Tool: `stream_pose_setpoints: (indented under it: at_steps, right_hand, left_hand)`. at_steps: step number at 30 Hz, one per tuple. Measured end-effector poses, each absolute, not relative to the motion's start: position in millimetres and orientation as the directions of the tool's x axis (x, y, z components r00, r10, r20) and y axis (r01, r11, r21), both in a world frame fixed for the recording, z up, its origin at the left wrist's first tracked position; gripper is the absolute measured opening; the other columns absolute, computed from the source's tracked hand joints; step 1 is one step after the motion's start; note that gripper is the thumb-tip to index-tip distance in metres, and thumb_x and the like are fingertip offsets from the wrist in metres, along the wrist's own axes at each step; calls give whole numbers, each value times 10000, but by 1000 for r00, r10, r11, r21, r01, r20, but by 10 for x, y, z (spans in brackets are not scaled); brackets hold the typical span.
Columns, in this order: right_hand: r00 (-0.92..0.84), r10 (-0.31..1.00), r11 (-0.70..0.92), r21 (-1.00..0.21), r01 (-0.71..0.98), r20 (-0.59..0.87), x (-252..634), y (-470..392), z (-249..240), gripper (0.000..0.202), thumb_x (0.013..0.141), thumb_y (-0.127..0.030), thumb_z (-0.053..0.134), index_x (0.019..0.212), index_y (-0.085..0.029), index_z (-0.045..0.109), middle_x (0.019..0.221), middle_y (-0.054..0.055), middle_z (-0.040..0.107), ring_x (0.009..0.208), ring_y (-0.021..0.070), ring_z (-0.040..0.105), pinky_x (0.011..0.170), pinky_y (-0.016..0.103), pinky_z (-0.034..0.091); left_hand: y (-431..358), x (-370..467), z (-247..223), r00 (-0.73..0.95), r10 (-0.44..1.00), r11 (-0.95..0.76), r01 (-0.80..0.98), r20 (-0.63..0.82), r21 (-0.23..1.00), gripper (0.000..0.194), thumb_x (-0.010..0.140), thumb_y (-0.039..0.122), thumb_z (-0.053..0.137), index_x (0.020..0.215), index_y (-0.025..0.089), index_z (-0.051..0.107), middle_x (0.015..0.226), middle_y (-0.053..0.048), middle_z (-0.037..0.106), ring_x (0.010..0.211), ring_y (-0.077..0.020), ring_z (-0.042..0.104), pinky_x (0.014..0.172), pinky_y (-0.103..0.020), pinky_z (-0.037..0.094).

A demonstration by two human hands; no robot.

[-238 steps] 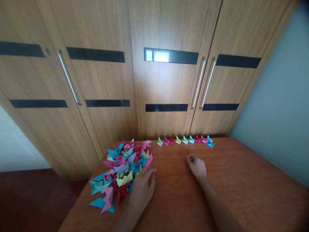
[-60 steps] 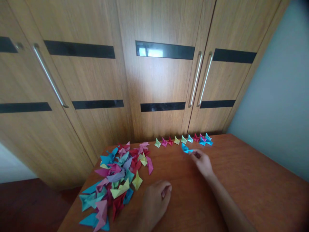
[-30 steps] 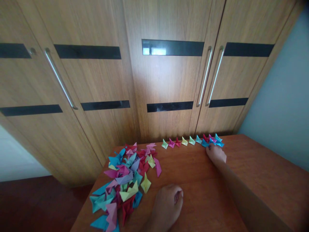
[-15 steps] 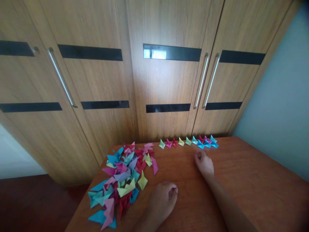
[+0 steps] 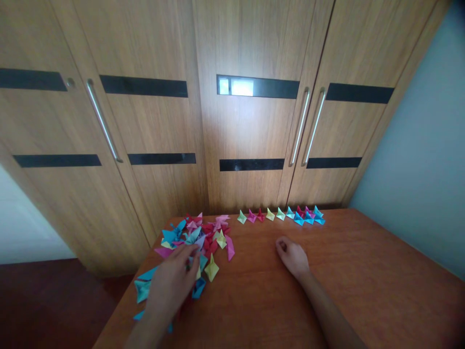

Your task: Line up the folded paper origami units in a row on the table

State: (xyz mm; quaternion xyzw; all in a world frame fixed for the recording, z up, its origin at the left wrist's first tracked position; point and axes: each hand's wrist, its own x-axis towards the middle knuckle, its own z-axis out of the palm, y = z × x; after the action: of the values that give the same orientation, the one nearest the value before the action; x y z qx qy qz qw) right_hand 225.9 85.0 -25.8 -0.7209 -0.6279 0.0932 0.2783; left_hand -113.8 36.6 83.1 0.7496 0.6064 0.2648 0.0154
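A pile of folded paper origami pieces in blue, pink, red, yellow, green and purple lies on the left of the table. My left hand is over the middle of this pile, thumb and forefinger apart, with paper showing between them. Its palm and forearm hide much of the near part of the pile. Towards the middle of the table, my right hand rests with curled fingers, and no paper shows in it. Beyond it, at the back edge, small origami pieces stand in a row, with a second row of blue ones at the right end.
The brown wooden table stands against a wooden wardrobe with metal handles and dark strips. A pale blue wall rises to the right. Dark floor shows at the left.
My left hand has moved left from the bare table onto the pile, and its fingers have opened. My right hand has drawn back slightly leftward, away from the rows.
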Motion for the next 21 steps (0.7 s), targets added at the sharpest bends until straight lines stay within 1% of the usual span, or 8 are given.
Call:
stream_pose_setpoints:
  at_steps: [3,5,7,10,14,16,21]
  right_hand:
    - [196,960,-61,-530,846,201,2260,848,-244,123,818,-236,483,821,-252,605,724,-26,652,686,139,603,561,203,324]
    - [195,961,-62,-535,843,195,2261,846,-241,124,817,-237,484,825,-254,606,726,-25,654,687,141,603,560,206,325]
    - [193,960,-57,-536,842,201,2263,845,-243,124,814,-235,483,826,-256,605,725,-25,654,688,143,602,560,207,325]
    - [186,958,-40,-541,840,218,2267,843,-248,123,812,-236,482,817,-256,603,715,-29,651,680,141,600,563,208,328]
    - [187,958,-36,-560,828,215,2268,842,-245,125,815,-244,480,804,-254,604,720,-29,654,679,140,603,576,206,343]
    - [195,959,-46,-563,825,207,2268,839,-241,126,814,-245,481,805,-253,606,731,-26,658,693,143,605,584,206,350]
    - [189,959,-35,-575,817,210,2272,830,-230,129,817,-255,475,800,-251,603,732,-25,656,694,143,603,605,207,365]
  left_hand:
    - [419,-1512,930,-39,945,-54,960,325,273,312,865,401,392,1042,230,585,975,-52,679,811,-220,652,687,-276,453]
    - [448,-1649,940,-76,967,13,967,241,256,332,864,420,383,1046,224,579,897,-49,698,777,-228,663,637,-266,444]
    - [480,-1708,907,-54,986,8,961,158,277,334,861,441,380,1005,226,591,838,-37,709,778,-232,668,607,-255,432]
    - [543,-1718,806,-32,993,-6,946,111,325,338,855,461,380,946,231,610,831,-27,719,801,-230,671,602,-248,428]
    - [600,-1717,686,-53,991,4,929,121,371,264,812,388,442,927,234,623,825,-13,723,803,-216,675,630,-241,445]
    - [588,-1730,669,-70,986,1,907,149,421,235,791,362,460,907,235,619,813,-1,721,793,-207,674,644,-242,457]
    - [486,-1699,730,-55,977,-73,823,206,564,261,772,424,489,890,232,622,820,10,721,764,-199,668,697,-258,493]
